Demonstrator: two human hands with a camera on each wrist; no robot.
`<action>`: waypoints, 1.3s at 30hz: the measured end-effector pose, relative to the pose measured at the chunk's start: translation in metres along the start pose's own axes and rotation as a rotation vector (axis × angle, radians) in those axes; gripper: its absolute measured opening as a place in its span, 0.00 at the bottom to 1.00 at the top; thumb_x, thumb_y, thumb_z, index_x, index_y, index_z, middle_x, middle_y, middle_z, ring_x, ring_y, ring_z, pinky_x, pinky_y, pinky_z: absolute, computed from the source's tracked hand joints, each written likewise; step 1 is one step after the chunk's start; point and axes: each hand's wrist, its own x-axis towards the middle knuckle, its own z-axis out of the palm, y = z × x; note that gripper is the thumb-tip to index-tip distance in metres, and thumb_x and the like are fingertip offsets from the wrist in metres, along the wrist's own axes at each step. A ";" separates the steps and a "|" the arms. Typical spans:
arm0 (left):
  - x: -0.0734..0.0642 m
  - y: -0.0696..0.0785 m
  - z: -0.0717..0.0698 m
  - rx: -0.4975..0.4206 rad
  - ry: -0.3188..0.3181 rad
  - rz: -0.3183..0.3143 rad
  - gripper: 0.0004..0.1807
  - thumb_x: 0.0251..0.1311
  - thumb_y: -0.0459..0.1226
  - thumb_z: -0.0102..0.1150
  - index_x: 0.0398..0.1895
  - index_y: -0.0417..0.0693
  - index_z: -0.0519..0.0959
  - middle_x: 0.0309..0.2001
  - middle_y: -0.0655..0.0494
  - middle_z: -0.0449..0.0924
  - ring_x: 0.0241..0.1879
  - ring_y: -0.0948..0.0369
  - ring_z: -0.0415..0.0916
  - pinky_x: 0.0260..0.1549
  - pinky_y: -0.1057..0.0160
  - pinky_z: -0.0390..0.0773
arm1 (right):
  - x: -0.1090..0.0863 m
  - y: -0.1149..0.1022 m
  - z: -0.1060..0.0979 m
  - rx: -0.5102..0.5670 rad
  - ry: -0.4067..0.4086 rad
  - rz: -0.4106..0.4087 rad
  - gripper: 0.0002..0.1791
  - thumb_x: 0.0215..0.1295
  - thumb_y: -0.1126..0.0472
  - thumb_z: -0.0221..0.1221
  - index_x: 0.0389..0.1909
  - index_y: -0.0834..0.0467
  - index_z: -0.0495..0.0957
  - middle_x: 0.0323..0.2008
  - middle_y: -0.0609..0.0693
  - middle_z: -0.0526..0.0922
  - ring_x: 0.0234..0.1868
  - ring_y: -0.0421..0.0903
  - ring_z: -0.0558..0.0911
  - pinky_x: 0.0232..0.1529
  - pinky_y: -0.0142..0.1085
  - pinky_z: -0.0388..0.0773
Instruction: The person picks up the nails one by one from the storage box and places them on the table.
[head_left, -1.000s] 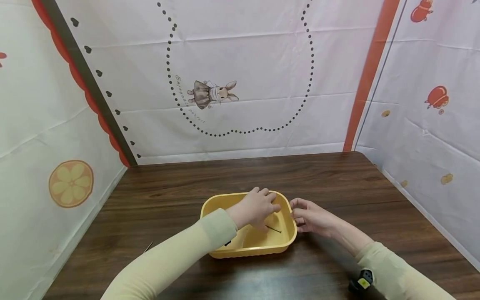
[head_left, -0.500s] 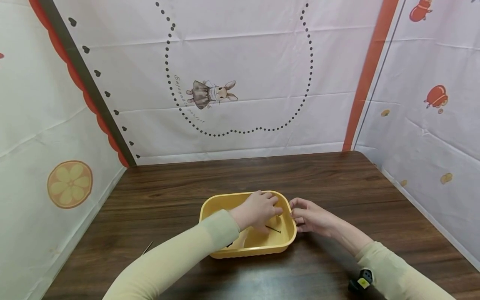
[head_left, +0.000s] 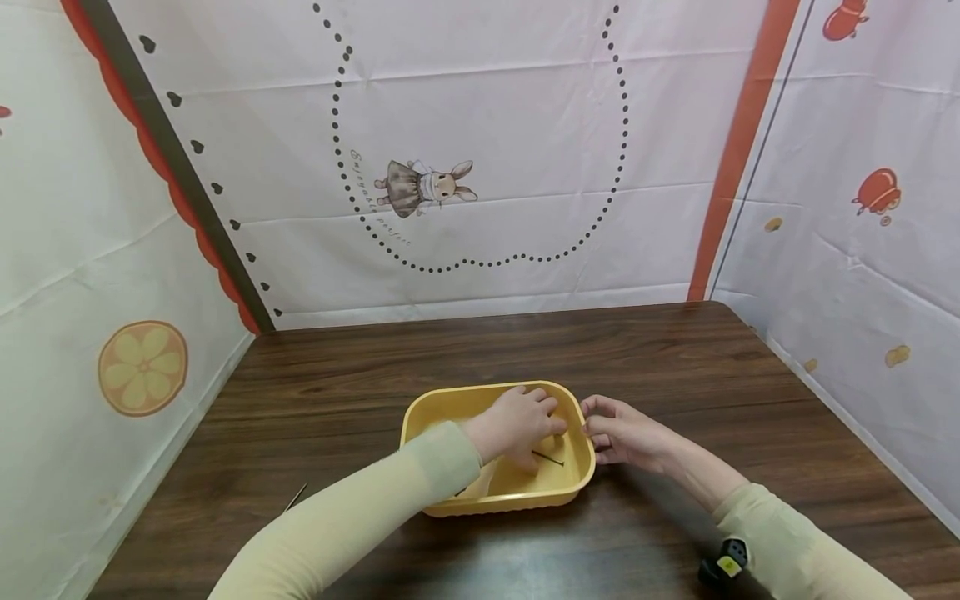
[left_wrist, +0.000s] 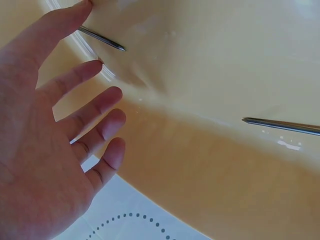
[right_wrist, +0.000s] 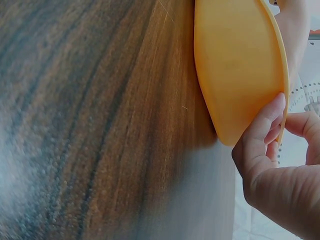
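A yellow plastic basin (head_left: 510, 504) stands on the table. My left hand (head_left: 517, 423) reaches down into its right half, fingers spread and slightly bent. In the left wrist view nothing is held in that hand's fingers; a dark metal nail (left_wrist: 105, 40) lies near the thumb, partly hidden by it, and another nail (left_wrist: 285, 125) lies farther right, both with pointed tips. One thin nail (head_left: 549, 458) also shows on the basin floor in the head view. At the basin's right end, my right hand (head_left: 626, 435) pinches the rim between thumb and finger.
The dark wood table (head_left: 352, 358) is enclosed by printed white cloth (head_left: 525, 167) at the back and both sides. A thin metal rod (head_left: 297, 497) lies left of the basin, partly behind the left sleeve. A black device (head_left: 729, 560) sits at the right wrist.
My left hand has shifted slightly to the right and lower inside the basin. The right hand stays at the rim and the basin has not moved.
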 end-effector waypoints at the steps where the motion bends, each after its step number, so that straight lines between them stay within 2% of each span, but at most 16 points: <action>1: 0.000 0.000 0.000 -0.002 0.000 0.002 0.32 0.50 0.64 0.64 0.61 0.73 0.73 0.56 0.63 0.73 0.56 0.61 0.70 0.51 0.60 0.77 | 0.000 0.000 0.000 0.003 -0.003 0.000 0.13 0.66 0.66 0.48 0.50 0.58 0.60 0.38 0.49 0.77 0.33 0.38 0.81 0.35 0.31 0.82; 12: 0.000 0.003 -0.006 -0.017 0.004 0.017 0.28 0.50 0.64 0.66 0.55 0.74 0.75 0.53 0.64 0.73 0.53 0.62 0.68 0.50 0.61 0.76 | -0.001 0.000 0.000 0.010 -0.004 -0.001 0.13 0.67 0.66 0.48 0.51 0.58 0.60 0.37 0.49 0.78 0.33 0.38 0.81 0.35 0.31 0.82; 20: 0.006 0.006 -0.006 -0.010 0.035 0.032 0.24 0.51 0.63 0.66 0.50 0.71 0.78 0.50 0.65 0.75 0.52 0.63 0.68 0.48 0.63 0.75 | -0.001 -0.001 0.000 0.014 0.004 0.001 0.13 0.67 0.66 0.48 0.51 0.58 0.61 0.40 0.50 0.78 0.34 0.39 0.81 0.35 0.31 0.82; 28: 0.010 0.010 -0.002 0.031 0.054 0.031 0.26 0.50 0.65 0.65 0.53 0.73 0.78 0.52 0.67 0.78 0.53 0.63 0.69 0.48 0.64 0.74 | -0.001 -0.001 -0.001 0.018 -0.011 -0.001 0.13 0.68 0.66 0.49 0.51 0.59 0.61 0.41 0.50 0.78 0.35 0.39 0.82 0.36 0.31 0.83; 39: 0.013 0.015 0.002 0.029 0.028 0.043 0.26 0.51 0.64 0.65 0.55 0.75 0.78 0.52 0.69 0.78 0.53 0.64 0.69 0.53 0.60 0.73 | -0.001 0.001 -0.001 0.015 -0.003 0.003 0.14 0.67 0.66 0.48 0.52 0.58 0.60 0.40 0.50 0.78 0.35 0.39 0.82 0.36 0.31 0.83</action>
